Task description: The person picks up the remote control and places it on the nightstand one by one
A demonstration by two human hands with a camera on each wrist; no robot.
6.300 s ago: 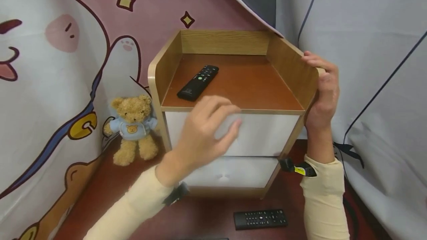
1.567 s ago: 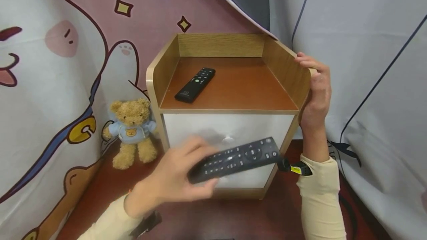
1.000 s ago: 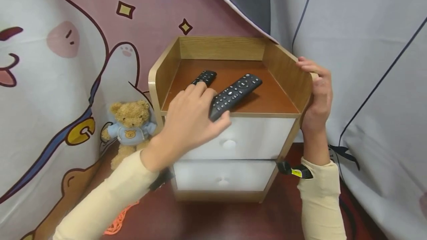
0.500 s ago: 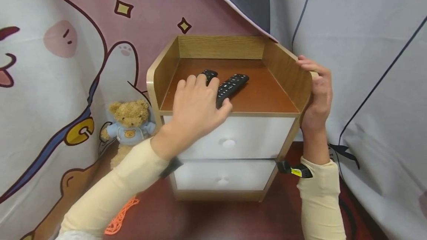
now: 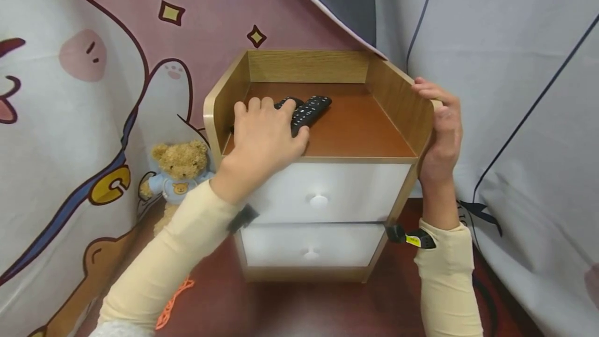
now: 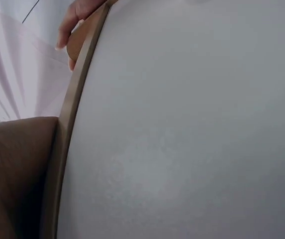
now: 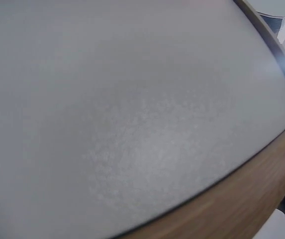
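Note:
In the head view a black remote control point(image 5: 311, 112) lies slanted on the brown top of a small wooden cabinet point(image 5: 360, 139). My left hand point(image 5: 264, 137) reaches over the top's front edge and holds this remote between thumb and index finger. A second black remote point(image 5: 287, 102) lies beside it, mostly hidden under my fingers. My right hand point(image 5: 442, 129) grips the cabinet's raised right side panel point(image 5: 398, 100) at its front corner. The left wrist view shows a white drawer front point(image 6: 182, 109), with part of my left hand point(image 6: 13, 164) at the lower left.
Below the top are two white drawers point(image 5: 362, 191) with round knobs, both pushed in. A teddy bear point(image 5: 180, 168) in a blue top sits left of the cabinet. Orange string point(image 5: 173, 306) lies on the dark red surface. Printed curtains point(image 5: 515, 92) hang behind and beside.
My left hand picked up the remote from in front of the cabinet and brought it onto the top. It then shifted left with it, against the other remote. My right hand stayed on the panel.

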